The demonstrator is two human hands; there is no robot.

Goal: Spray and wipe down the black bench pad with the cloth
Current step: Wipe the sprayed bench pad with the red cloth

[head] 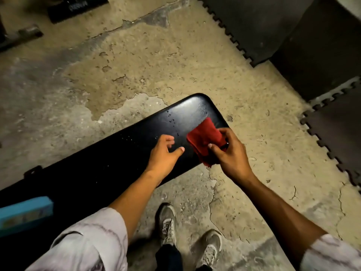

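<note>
a blue box [23, 214] sits at the left edge on the black bench pad [109, 163], which runs diagonally across a cracked concrete floor [136, 65]. droplets dot the pad's far end. the left hand [164, 153] hovers over the pad, fingers [169, 139] spread loose and holding nothing. just right of it, the right hand [228, 151] grips the red cloth [205, 137] against the pad's near edge, fingers curled around it. dark interlocking mats [273, 26] lie at far right

Red cloth [204, 138] bunched on droplet-speckled black bench pad [125, 163] end
</note>
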